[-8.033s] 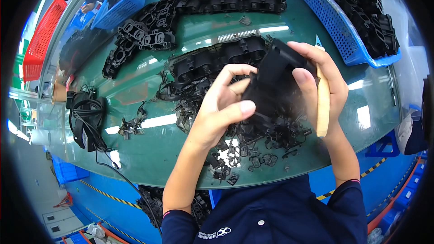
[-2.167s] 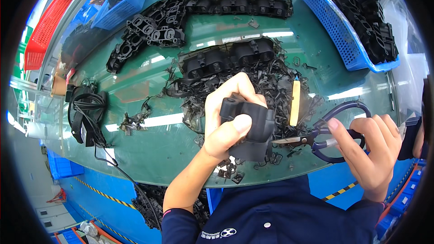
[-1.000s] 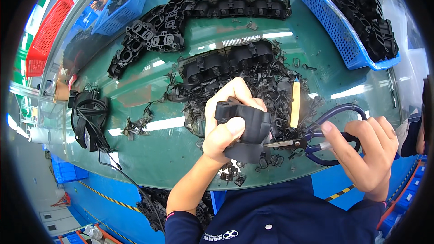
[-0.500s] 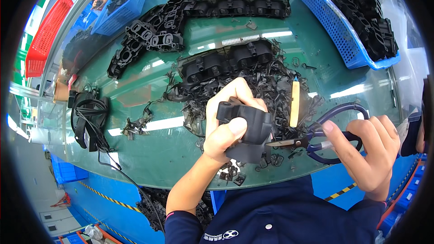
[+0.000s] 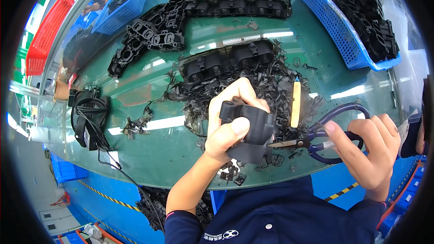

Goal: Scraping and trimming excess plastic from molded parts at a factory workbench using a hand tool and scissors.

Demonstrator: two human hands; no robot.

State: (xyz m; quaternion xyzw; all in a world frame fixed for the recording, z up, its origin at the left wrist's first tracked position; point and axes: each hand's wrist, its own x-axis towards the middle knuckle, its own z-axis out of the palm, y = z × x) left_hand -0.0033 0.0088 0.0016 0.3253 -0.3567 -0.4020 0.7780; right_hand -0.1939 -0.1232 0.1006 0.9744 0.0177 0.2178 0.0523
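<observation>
In my left hand [image 5: 226, 131] is a black moulded plastic part [image 5: 254, 124], gripped with the thumb on its face and the fingers behind it. A flat flap of the part hangs at its lower end. My right hand [image 5: 370, 149] is closed around the loops of dark-handled scissors [image 5: 318, 142]. Their blade tips reach the part's lower right edge; whether they touch it I cannot tell. Beneath and beyond my left hand lies a heap of black plastic scraps [image 5: 208, 95]. A longer black moulded part [image 5: 226, 61] rests at the heap's far side.
A yellow-handled tool [image 5: 295, 104] lies right of the heap. More black moulded parts [image 5: 235, 7] line the table's far side. A blue basket [image 5: 334, 31] of black parts stands far right, another blue basket [image 5: 122, 7] far left. A bundled black cable [image 5: 90, 113] sits at left.
My left hand and the black part have shifted very slightly to the right. The scissors have barely moved, their tips still beside the part.
</observation>
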